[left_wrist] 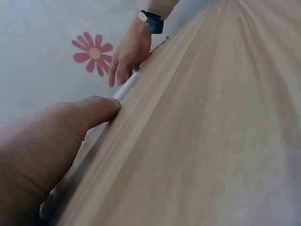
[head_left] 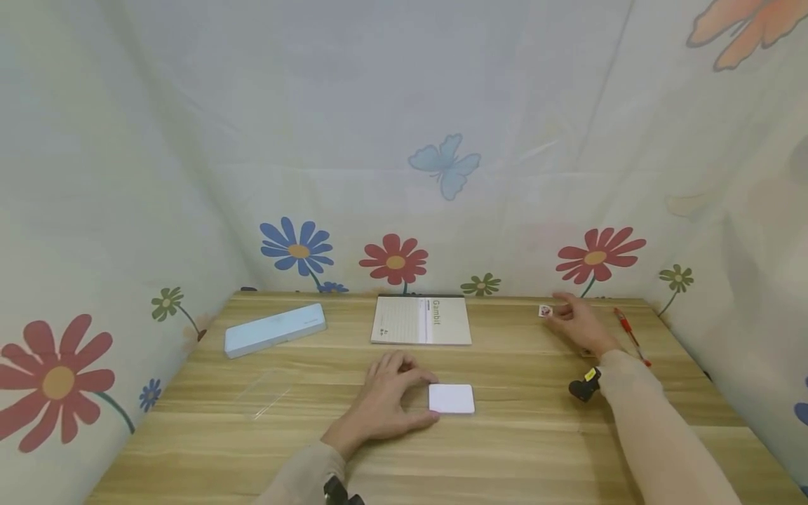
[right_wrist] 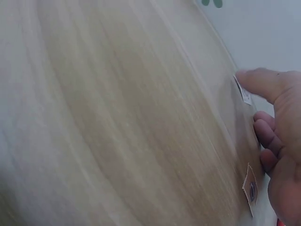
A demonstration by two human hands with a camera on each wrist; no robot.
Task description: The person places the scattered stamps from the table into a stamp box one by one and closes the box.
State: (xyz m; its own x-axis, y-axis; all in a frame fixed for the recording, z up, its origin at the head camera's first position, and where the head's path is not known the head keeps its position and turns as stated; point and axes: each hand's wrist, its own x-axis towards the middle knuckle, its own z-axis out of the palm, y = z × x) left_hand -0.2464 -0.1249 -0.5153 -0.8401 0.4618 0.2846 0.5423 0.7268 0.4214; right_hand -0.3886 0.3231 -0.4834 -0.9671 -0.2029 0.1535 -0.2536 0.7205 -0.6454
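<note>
head view: a white pad lay at lower centre on the worktop, its left side gripped between thumb and fingers of the left hand. toward the right, the right hand touched a small printed stamp; whether it pinched this, i could not tell. a second stamp lay close by that hand, left of a red pen. a notebook lay below mid-frame, a light blue case left of it.
</note>
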